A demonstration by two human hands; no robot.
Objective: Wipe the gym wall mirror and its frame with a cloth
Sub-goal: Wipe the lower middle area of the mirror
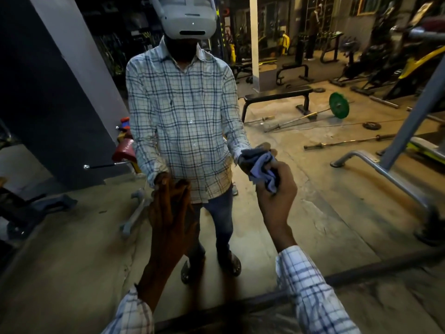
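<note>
The wall mirror (325,184) fills almost the whole view and reflects me in a checked shirt and the gym behind. Its dark lower frame (361,273) runs slantwise across the bottom. My right hand (277,191) grips a crumpled grey-blue cloth (262,174) and holds it against the glass, meeting its own reflection. My left hand (172,213) lies flat on the glass with straight fingers, fingertips touching their reflection.
In the reflection I see a black flat bench (277,95), a barbell with a green plate (338,108), loose bars on the concrete floor, a grey metal machine frame (385,169) at right and a dark pillar (60,92) at left.
</note>
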